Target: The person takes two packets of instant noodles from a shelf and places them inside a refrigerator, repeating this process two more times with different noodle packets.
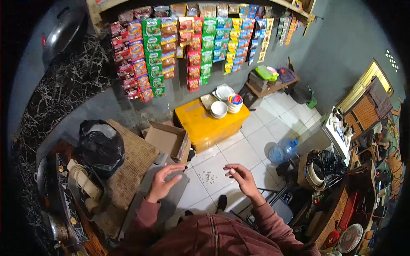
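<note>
My left hand (165, 182) is raised in front of me with its fingers apart and nothing in it. It is nearest to the grey surface beside the cardboard. My right hand (241, 179) is held up on the other side, fingers slightly bent and apart, also empty. Between the two hands, small scattered bits (208, 177) lie on the white tiled floor (200, 159); what they are is too small to tell. Neither hand touches them.
Ahead, a yellow box (205, 128) bears white bowls (219, 109). An open cardboard box (166, 140) and a black bag (101, 147) are at left. A water jug (283, 150) and a folding chair (282, 210) are at right. Sachet strips (152, 55) hang on the wall.
</note>
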A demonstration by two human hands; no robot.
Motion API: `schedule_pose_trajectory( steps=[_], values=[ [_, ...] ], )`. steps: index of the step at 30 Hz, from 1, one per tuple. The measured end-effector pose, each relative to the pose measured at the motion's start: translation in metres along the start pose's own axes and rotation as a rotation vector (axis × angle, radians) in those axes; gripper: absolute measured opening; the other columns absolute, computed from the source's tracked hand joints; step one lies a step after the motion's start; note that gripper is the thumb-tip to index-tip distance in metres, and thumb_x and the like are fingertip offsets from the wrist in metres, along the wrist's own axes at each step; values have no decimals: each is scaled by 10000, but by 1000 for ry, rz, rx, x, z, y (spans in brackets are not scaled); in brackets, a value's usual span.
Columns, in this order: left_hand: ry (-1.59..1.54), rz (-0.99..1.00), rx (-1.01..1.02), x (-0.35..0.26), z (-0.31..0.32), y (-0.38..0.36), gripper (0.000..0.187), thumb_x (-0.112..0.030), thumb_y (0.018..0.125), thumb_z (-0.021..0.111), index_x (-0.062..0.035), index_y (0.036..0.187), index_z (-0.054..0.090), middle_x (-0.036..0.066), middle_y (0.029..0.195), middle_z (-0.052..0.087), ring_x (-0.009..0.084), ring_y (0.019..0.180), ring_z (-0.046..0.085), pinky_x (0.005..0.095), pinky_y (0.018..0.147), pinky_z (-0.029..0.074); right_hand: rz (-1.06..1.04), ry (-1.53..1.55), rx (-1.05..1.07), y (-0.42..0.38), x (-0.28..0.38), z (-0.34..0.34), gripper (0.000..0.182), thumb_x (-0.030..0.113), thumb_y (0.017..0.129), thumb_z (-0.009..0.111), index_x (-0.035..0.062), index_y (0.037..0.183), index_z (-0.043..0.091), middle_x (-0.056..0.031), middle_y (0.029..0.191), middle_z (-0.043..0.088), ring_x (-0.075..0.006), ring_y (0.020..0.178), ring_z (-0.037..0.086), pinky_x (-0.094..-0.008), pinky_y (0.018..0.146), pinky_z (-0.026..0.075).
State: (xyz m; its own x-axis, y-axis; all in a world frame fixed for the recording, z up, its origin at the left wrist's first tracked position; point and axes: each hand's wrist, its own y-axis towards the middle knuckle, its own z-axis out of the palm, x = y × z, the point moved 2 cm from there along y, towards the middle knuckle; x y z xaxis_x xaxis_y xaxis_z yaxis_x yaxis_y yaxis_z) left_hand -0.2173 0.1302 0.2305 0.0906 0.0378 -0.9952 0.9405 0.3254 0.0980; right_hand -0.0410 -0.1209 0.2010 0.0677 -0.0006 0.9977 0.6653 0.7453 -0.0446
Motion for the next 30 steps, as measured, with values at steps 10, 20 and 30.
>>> schedule_pose_trajectory(
  steps=[10,20,30],
  values=[
    [282,-39,-31,-9,37,46,310,-67,883,658,11,1180,618,117,1246,621,198,1205,551,336,1055,386,28,-485,271,44,8,-126,299,238,944,631,57,1183,622,-86,1099,674,-187,916,653,-320,816,517],
    [174,6,-224,-7,35,65,338,-21,867,648,19,1200,608,129,1259,617,199,1176,575,341,1033,419,-100,-9,-8,117,20,-97,266,135,938,628,38,1186,614,-70,1109,664,-151,961,628,-303,878,492],
    [115,-1,12,27,39,111,302,-39,878,649,8,1175,617,131,1239,630,205,1170,585,340,1015,435,-128,-344,95,108,34,-75,275,176,917,659,54,1162,632,-86,1053,664,-181,936,631,-327,868,492]
  ],
)
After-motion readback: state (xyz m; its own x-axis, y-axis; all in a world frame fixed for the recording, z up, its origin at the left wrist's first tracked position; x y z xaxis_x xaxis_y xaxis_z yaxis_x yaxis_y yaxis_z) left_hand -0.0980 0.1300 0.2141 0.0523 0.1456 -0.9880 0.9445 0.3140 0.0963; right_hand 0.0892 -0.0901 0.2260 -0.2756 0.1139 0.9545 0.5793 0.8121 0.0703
